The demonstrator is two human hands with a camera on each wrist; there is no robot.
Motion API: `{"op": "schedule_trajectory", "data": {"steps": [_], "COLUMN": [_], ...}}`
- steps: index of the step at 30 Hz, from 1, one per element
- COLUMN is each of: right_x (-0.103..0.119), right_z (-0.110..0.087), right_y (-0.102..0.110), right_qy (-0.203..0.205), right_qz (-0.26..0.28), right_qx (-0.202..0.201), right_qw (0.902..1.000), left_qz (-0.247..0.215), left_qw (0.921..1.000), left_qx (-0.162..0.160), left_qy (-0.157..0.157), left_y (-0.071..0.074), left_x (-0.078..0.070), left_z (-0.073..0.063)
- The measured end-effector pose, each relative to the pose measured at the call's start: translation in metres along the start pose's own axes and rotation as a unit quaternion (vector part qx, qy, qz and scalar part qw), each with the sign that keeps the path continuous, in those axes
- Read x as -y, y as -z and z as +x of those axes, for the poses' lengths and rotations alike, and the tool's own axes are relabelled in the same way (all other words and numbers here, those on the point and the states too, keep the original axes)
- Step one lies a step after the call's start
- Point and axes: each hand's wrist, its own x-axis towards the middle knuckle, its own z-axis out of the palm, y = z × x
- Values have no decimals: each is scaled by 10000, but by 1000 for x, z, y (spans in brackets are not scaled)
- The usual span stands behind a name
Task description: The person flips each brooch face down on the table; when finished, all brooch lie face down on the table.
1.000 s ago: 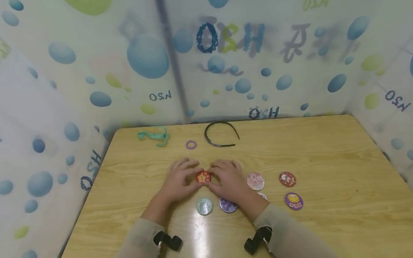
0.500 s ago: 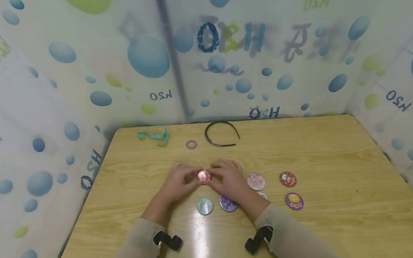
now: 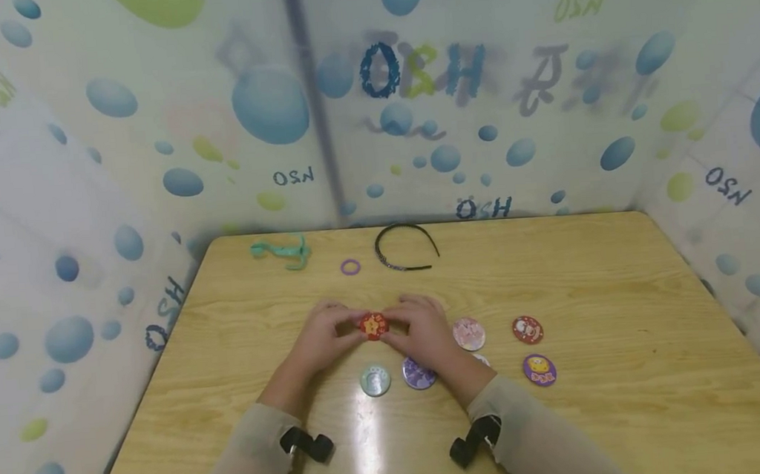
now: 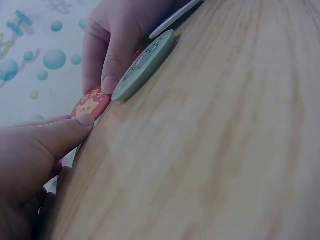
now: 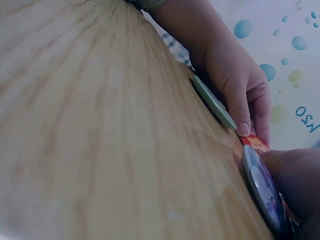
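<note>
Just beyond the pale green badge point(image 3: 375, 381) on the table point(image 3: 597, 272), we see the round red badge point(image 3: 374, 327) pinched between left hand point(image 3: 323, 337) and right hand point(image 3: 422, 329), gripped at opposite edges, neither hand nearer, no long axis.

Enclosed booth point(image 3: 658, 193), spot-printed walls point(image 3: 210, 116), wooden table point(image 3: 597, 272)

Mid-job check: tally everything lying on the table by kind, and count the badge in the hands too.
Round badges: 7 (held red badge, other red badge, pink badge, pale green badge, violet badge, purple-and-yellow badge, partly hidden pale badge)
Black headband: 1
Purple ring: 1
Teal clip-like item: 1
Total: 10 in view
</note>
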Motion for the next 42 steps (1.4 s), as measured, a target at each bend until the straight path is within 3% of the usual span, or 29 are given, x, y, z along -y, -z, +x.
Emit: {"op": "schedule_trajectory", "data": {"steps": [13,24,32,42], "right_x": [-3,-1,-2,0], "right_z": [0,0,0,1], "right_y": [-2,-2,-2,-1], "right_qy": [-117,-159,-147,-241], "right_qz": [110,185,367,488], "right_qx": [-127,-232,-363,-463], "right_qw": [9998,9994,9986,9974], "left_qz": [-130,-140,-264,-386], "left_qw": [9997,9995,9983,9980], "left_qx": [-37,-203,-227,-390], "left_qy": [225,204,474,320], "left_y": [0,1,0,0], "left_x": [-2,-3,-5,-4], "left_z": [0,0,0,0]}}
